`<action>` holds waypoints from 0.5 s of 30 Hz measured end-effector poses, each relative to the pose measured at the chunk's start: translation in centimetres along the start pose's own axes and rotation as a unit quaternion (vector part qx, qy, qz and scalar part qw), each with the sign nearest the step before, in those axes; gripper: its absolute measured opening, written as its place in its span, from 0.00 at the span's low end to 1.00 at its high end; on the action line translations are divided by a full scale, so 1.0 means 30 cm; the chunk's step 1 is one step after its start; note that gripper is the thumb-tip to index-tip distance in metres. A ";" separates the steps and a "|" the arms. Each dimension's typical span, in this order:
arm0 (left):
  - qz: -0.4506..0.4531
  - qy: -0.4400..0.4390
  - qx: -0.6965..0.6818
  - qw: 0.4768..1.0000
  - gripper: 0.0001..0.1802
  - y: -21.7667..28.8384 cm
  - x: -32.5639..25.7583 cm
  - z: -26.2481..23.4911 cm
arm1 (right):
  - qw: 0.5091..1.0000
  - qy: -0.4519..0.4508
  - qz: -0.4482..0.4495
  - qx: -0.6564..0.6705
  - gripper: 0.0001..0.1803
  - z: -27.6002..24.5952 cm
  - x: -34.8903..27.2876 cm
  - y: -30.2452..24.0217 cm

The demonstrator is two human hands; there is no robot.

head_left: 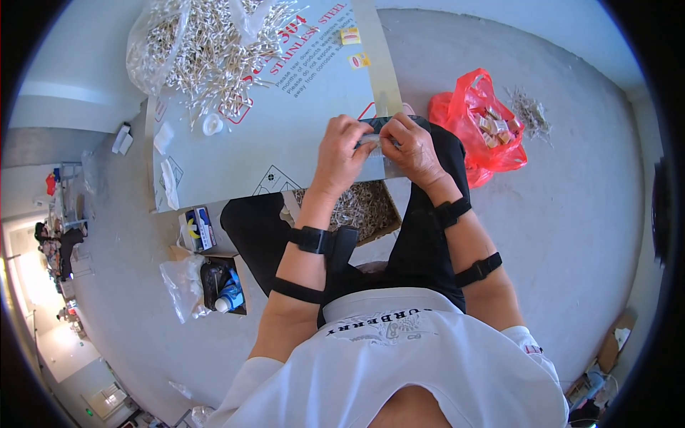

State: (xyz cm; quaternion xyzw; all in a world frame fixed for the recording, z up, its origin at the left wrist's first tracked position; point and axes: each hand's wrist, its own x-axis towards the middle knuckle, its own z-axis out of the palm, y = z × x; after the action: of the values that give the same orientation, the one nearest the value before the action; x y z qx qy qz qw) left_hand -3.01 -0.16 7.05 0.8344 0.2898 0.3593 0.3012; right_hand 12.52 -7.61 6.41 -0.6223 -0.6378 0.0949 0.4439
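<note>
Over the near right edge of the table, my left hand [344, 151] and my right hand [409, 148] come close together. Between their pinched fingers is a small clear plastic packet [372, 140]; its contents are too small to make out. Thumbs and forefingers of both hands are closed on it. At the far left of the table, a heap of cotton swabs [207, 60] spills from a clear plastic bag [153, 53]. Two small yellow-and-white packets [350, 36] lie by the table's far right edge. A white round lid-like piece [212, 125] sits near the swabs.
Below the table [285, 157], between my legs, stands a cardboard box [389, 227] of thin sticks. A red plastic bag [457, 107] with small packages is on the floor at right, beside loose sticks [529, 113]. At left, an open box [241, 285] holds a blue bottle [230, 296].
</note>
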 end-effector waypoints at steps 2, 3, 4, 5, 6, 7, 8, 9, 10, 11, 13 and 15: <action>0.000 -0.001 -0.014 1.000 0.08 -0.009 -0.003 0.036 | 1.000 -0.009 0.014 0.010 0.04 -0.003 0.001 -0.010; 0.000 -0.002 -0.016 1.000 0.08 -0.011 -0.002 0.041 | 0.999 -0.018 0.033 0.019 0.04 -0.007 -0.003 -0.012; 0.014 0.011 -0.005 1.000 0.08 -0.013 -0.002 0.046 | 0.999 -0.018 0.035 0.019 0.04 -0.012 -0.004 -0.012; 0.028 0.024 0.007 0.999 0.08 -0.015 -0.003 0.050 | 1.000 -0.024 0.016 0.012 0.04 -0.016 -0.002 -0.012; 0.028 0.022 0.005 0.999 0.08 -0.013 0.002 0.052 | 1.000 -0.029 -0.003 0.004 0.04 -0.022 0.000 -0.010; 0.040 0.021 0.023 0.999 0.08 -0.012 0.006 0.052 | 1.000 -0.029 -0.001 0.003 0.04 -0.021 -0.003 0.000; 0.052 0.020 0.041 0.998 0.08 -0.010 0.009 0.053 | 1.000 -0.025 -0.003 0.006 0.04 -0.015 -0.009 0.013; 0.053 0.020 0.041 0.998 0.08 -0.007 0.010 0.053 | 1.000 -0.021 -0.007 0.010 0.04 -0.013 -0.009 0.017; 0.050 0.020 0.040 0.998 0.08 -0.003 0.009 0.054 | 1.000 -0.020 -0.006 0.009 0.04 -0.018 -0.012 0.022; 0.048 0.021 0.040 0.998 0.08 0.001 0.009 0.054 | 1.000 -0.019 0.000 0.021 0.04 -0.027 -0.018 0.027; 0.048 0.012 0.032 0.998 0.08 0.007 0.005 0.053 | 0.999 -0.017 0.007 0.034 0.04 -0.037 -0.027 0.029; 0.048 0.005 0.024 0.999 0.08 0.008 0.002 0.055 | 0.998 0.001 0.034 0.055 0.03 -0.046 -0.035 0.028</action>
State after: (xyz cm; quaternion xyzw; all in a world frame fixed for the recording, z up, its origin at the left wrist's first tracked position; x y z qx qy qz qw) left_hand -1.62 -0.77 6.34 0.8528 0.2592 0.3701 0.2617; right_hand 13.88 -8.95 6.17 -0.6180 -0.6098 0.1446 0.4747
